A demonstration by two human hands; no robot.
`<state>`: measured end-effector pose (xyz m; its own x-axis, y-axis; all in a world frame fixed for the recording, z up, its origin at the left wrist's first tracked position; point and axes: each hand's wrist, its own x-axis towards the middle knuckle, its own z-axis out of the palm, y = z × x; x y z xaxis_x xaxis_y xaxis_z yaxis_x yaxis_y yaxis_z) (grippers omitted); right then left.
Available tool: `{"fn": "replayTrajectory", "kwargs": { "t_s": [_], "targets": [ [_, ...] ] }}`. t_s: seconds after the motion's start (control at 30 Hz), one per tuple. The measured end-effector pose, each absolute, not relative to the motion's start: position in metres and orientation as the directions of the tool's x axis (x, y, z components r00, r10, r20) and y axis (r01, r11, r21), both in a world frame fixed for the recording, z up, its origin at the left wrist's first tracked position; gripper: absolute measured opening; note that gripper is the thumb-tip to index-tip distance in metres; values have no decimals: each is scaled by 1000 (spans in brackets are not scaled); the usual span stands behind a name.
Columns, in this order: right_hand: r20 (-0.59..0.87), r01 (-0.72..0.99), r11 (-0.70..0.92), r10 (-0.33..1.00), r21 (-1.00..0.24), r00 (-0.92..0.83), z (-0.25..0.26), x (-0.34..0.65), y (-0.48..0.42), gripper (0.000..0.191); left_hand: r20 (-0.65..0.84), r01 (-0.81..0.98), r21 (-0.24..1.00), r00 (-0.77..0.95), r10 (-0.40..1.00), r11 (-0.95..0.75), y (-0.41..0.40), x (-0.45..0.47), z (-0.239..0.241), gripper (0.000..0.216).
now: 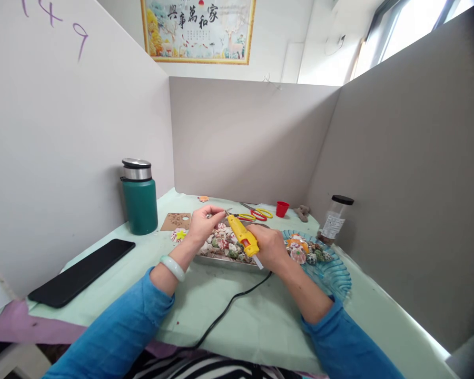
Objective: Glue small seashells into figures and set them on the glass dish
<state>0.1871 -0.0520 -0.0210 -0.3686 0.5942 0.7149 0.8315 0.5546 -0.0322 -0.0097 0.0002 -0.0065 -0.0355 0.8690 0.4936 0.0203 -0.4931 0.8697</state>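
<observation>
My right hand (pixel 269 246) is wrapped around a yellow hot glue gun (pixel 243 234), its nozzle pointing up and to the left. A white glue stick (pixel 257 261) pokes from its rear end. At the nozzle tip, the thumb and fingers of my left hand (pixel 206 220) are pinched together; whatever is between them is too small to make out. Beneath both hands lies a metal tray (pixel 221 261) full of seashells (pixel 229 243). To the right of my right hand, more shells (pixel 314 253) rest on a blue scalloped glass plate (pixel 342 281).
A green bottle (pixel 140 205) and a black phone-like slab (pixel 82 271) stand and lie at left. Behind the tray are scissors (pixel 260 213), a red cup (pixel 282 209) and a brown card (pixel 176 221). A black-lidded jar (pixel 334 221) stands right. The black cord (pixel 229 305) crosses the front.
</observation>
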Motion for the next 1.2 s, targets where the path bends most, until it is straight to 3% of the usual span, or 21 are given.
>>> {"fn": "replayTrajectory", "kwargs": {
  "t_s": [0.33,0.5,0.7,1.0,1.2],
  "targets": [
    [737,845,530,600,-75,-311,-21,187,-52,10,589,160,804,-84,804,-573,-5,-8,-5,16],
    [720,844,532,612,-69,-327,-21,187,-52,12,506,103,860,-55,861,-499,-5,-7,-5,20],
    [729,850,522,608,-69,-314,-21,187,-52,10,521,35,854,-48,852,-520,-3,-8,-6,23],
    [724,857,511,614,-61,-314,-22,187,-52,11,609,247,777,-63,791,-579,1,-10,-9,27],
    [720,844,535,599,-34,-350,-24,187,-51,8,628,263,762,-78,775,-591,1,-11,-8,25]
  ]
}}
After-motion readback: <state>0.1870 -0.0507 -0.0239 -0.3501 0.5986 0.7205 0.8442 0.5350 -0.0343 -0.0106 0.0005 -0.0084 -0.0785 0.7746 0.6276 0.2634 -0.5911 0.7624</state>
